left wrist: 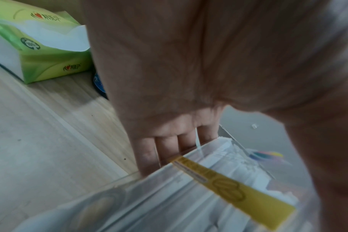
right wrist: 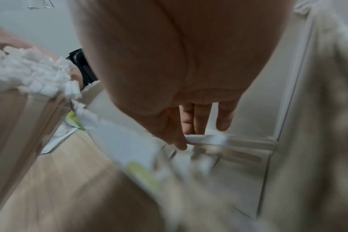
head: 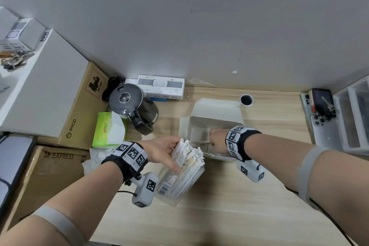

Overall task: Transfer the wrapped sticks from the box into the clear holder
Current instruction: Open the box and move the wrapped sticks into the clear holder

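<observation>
While most wrapped sticks (head: pixel 189 156) stand packed in the tilted clear holder (head: pixel 179 181) on the wooden desk (head: pixel 229 205), left hand (head: pixel 161 152) grasps its rim; right hand (head: pixel 217 140) pinches a wrapped stick (right wrist: pixel 218 139) inside the open box (head: pixel 215 118). Tissue pack (head: pixel 108 130) and kettle (head: pixel 135 106) sit left.

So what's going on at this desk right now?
A person is moving wrapped sticks from a white box into a clear holder. The left hand grips the holder, which is tilted toward the box and already packed with sticks. The right hand is down inside the open box, fingers closing on another stick. Few sticks seem left in the box, so the job looks nearly done.
</observation>
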